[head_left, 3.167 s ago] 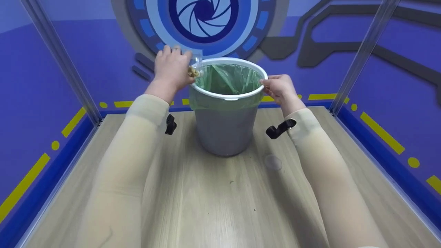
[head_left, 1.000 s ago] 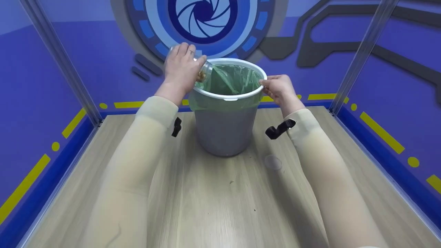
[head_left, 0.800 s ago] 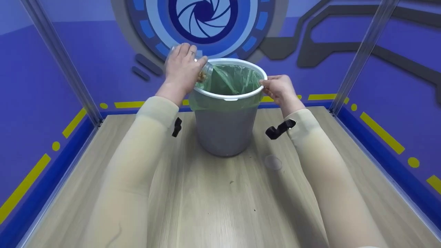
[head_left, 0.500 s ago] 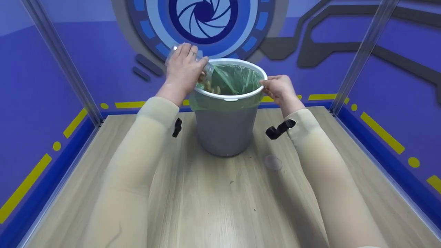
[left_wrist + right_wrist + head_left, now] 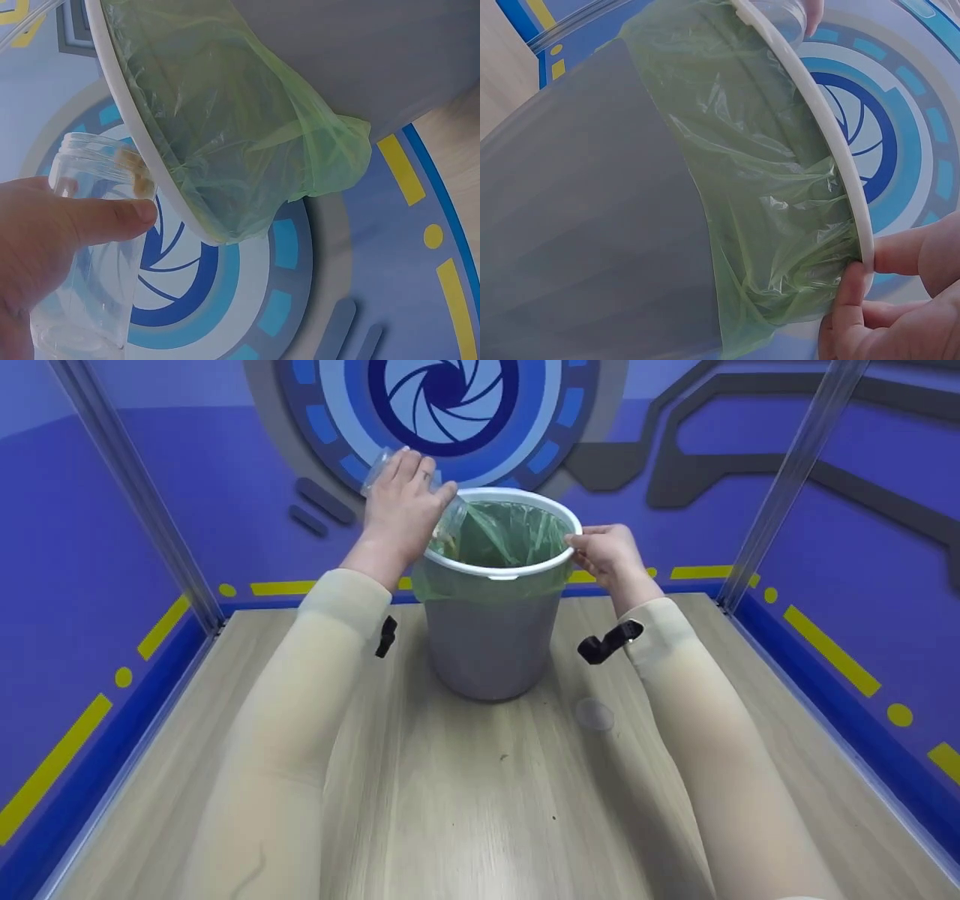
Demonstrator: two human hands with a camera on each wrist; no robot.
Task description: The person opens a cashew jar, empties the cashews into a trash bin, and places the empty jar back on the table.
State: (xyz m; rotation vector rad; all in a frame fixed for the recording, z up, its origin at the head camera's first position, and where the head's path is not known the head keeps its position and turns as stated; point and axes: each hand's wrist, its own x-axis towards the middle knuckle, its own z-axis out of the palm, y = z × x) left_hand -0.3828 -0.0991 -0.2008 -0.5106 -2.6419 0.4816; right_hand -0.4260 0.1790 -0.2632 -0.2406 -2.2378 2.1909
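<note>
My left hand (image 5: 401, 514) grips a clear plastic jar (image 5: 97, 292), fingers over its far side and thumb across it. The jar is tipped, its open mouth over the left side of the trash can (image 5: 491, 641). A few brownish-yellow pieces (image 5: 136, 172) show near the jar's mouth in the left wrist view; the rest of the jar looks empty. A green bag (image 5: 742, 150) lines the grey can and folds over outside, under a white rim ring (image 5: 491, 572). On the opposite side, my right hand (image 5: 611, 553) pinches the ring between thumb and fingers. The can's bottom is hidden.
The can stands upright on a wooden table (image 5: 465, 810). A round clear disc (image 5: 595, 714) lies to its right, with small specks nearby. Blue printed walls (image 5: 172, 510) with metal corner posts (image 5: 795, 480) enclose the back and sides.
My left hand has moved right and tipped the jar further over the can. Pieces have slid out of its mouth into the can, leaving few inside. The right hand has stayed put.
</note>
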